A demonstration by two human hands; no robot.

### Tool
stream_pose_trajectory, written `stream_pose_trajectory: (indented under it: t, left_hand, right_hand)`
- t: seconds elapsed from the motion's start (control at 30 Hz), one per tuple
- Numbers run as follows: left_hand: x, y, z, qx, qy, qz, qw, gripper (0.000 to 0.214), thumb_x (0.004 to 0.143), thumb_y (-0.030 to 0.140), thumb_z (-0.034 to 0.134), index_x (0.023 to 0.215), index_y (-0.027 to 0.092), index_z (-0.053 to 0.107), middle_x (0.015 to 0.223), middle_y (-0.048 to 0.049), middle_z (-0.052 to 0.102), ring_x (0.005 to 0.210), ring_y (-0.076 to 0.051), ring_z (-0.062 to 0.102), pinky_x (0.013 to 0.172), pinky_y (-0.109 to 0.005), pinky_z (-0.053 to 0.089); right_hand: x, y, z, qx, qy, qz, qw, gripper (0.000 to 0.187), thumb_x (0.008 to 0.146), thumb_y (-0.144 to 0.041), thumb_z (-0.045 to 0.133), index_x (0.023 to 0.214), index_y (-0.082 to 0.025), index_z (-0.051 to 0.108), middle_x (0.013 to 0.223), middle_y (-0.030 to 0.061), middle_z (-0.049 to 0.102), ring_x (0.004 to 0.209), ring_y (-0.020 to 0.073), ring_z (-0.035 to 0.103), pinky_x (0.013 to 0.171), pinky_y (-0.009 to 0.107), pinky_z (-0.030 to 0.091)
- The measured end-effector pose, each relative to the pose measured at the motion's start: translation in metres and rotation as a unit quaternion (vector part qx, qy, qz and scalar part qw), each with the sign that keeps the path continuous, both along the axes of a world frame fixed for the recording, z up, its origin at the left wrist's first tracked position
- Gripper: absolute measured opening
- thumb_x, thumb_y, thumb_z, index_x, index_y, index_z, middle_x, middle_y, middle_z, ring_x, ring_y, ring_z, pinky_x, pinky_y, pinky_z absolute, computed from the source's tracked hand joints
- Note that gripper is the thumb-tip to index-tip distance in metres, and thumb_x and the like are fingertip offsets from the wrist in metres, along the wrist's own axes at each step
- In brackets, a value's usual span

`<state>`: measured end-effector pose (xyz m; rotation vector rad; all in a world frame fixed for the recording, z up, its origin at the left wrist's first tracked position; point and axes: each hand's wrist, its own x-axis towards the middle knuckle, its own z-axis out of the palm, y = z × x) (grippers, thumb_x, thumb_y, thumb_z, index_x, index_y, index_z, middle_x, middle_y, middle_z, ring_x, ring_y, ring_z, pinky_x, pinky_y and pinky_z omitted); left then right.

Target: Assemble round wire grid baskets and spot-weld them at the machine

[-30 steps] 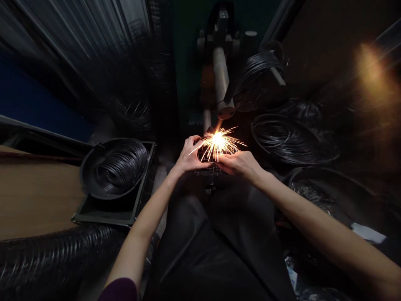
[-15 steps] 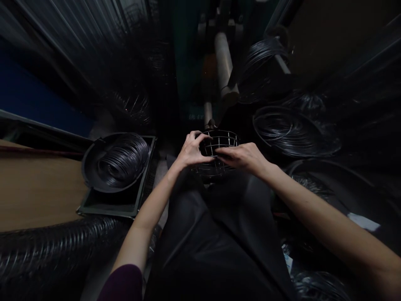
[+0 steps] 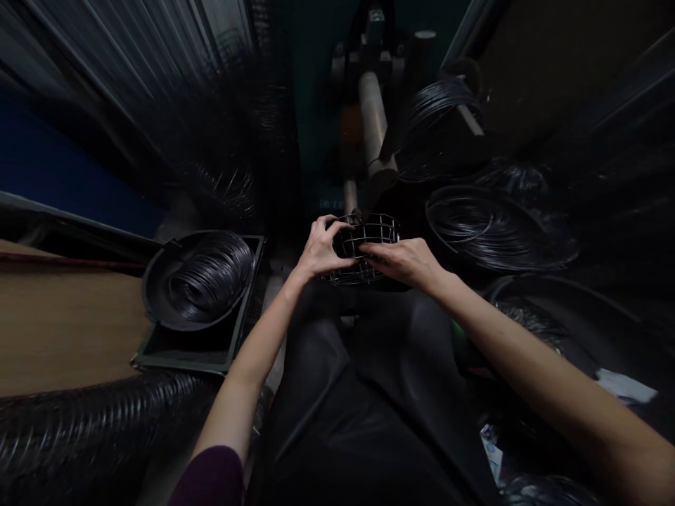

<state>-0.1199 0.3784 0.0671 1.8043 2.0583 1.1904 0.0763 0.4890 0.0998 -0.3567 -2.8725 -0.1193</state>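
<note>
Head view, as I follow it remotely: the left hand point(image 3: 320, 247) holds a half-open C around the left side of a round, dark metal-wire basket point(image 3: 369, 239), and the right hand point(image 3: 408, 260), fingers nearly together, grips its near-right wires. The basket sits above the lap, just below a thick grey metal cylinder point(image 3: 373, 116). I'd keep both grips steady and level, fingertips clear of the cylinder's end. Its longer visible span runs left to right, short bars roughly upright; which way its mouth faces, I can't tell.
</note>
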Motion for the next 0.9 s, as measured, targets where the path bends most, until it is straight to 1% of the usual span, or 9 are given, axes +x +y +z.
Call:
stream_pose_trajectory:
  t: [0.17, 0.37, 0.5, 0.6, 0.67, 0.8, 0.9]
  left_hand:
    - [-0.004, 0.003, 0.004, -0.012, 0.011, 0.001, 1.0, 0.067, 0.057, 0.032, 0.09, 0.118, 0.023, 0.064, 0.128, -0.01, 0.048, 0.124, -0.031, 0.049, 0.11, -0.048, 0.043]
    - [-0.007, 0.008, 0.007, -0.018, 0.026, -0.005, 0.999, 0.068, 0.056, 0.033, 0.09, 0.118, 0.024, 0.064, 0.126, -0.0095, 0.049, 0.122, -0.031, 0.05, 0.109, -0.05, 0.044]
    - [-0.011, 0.009, 0.007, -0.019, 0.018, -0.014, 1.0, 0.066, 0.057, 0.034, 0.089, 0.117, 0.023, 0.064, 0.126, -0.0096, 0.05, 0.12, -0.03, 0.051, 0.108, -0.049, 0.044]
    - [-0.012, 0.01, 0.008, -0.021, -0.004, -0.019, 1.0, 0.065, 0.056, 0.035, 0.089, 0.113, 0.022, 0.063, 0.119, -0.008, 0.053, 0.115, -0.028, 0.054, 0.106, -0.046, 0.046]
    - [-0.013, 0.011, 0.009, -0.02, -0.017, -0.012, 1.0, 0.066, 0.053, 0.035, 0.09, 0.111, 0.021, 0.061, 0.114, -0.0072, 0.056, 0.112, -0.028, 0.056, 0.102, -0.044, 0.048]
    - [-0.015, 0.016, 0.012, -0.015, -0.05, -0.002, 0.999, 0.072, 0.052, 0.036, 0.09, 0.113, 0.022, 0.054, 0.112, -0.006, 0.059, 0.107, -0.027, 0.058, 0.097, -0.043, 0.049]
    - [-0.02, 0.023, 0.014, -0.005, -0.065, 0.001, 0.998, 0.079, 0.049, 0.035, 0.091, 0.116, 0.022, 0.051, 0.114, -0.0069, 0.058, 0.11, -0.028, 0.058, 0.099, -0.044, 0.048]
  right_hand:
    - [-0.003, 0.004, 0.0, 0.017, -0.001, -0.002, 1.0, 0.034, 0.098, -0.036, 0.05, 0.124, -0.029, 0.07, 0.111, 0.0014, 0.074, 0.08, 0.0151, 0.071, 0.053, 0.024, 0.033]
    - [-0.006, 0.006, 0.0, 0.012, 0.001, -0.016, 1.0, 0.035, 0.098, -0.038, 0.049, 0.123, -0.027, 0.071, 0.106, 0.0031, 0.076, 0.078, 0.0155, 0.07, 0.054, 0.023, 0.032]
    - [-0.008, 0.004, -0.001, -0.004, 0.001, -0.026, 1.0, 0.034, 0.098, -0.039, 0.05, 0.121, -0.027, 0.071, 0.106, 0.0027, 0.076, 0.082, 0.0156, 0.07, 0.054, 0.024, 0.033]
    - [-0.004, 0.001, -0.001, -0.025, 0.014, -0.038, 0.999, 0.033, 0.098, -0.04, 0.051, 0.124, -0.028, 0.069, 0.11, 0.0014, 0.075, 0.088, 0.0161, 0.07, 0.056, 0.024, 0.034]
    - [0.0, 0.0, -0.003, -0.035, 0.031, -0.057, 0.997, 0.033, 0.098, -0.039, 0.052, 0.124, -0.027, 0.068, 0.11, 0.0018, 0.074, 0.087, 0.0158, 0.069, 0.056, 0.024, 0.033]
    - [0.005, 0.001, -0.007, -0.034, 0.071, -0.114, 0.99, 0.025, 0.097, -0.037, 0.055, 0.106, -0.02, 0.071, 0.104, 0.0058, 0.07, 0.077, 0.0139, 0.063, 0.053, 0.024, 0.03]
    - [0.0, 0.008, -0.011, -0.049, 0.096, -0.132, 0.985, 0.023, 0.095, -0.036, 0.056, 0.101, -0.019, 0.07, 0.1, 0.0061, 0.067, 0.072, 0.0129, 0.058, 0.052, 0.023, 0.029]
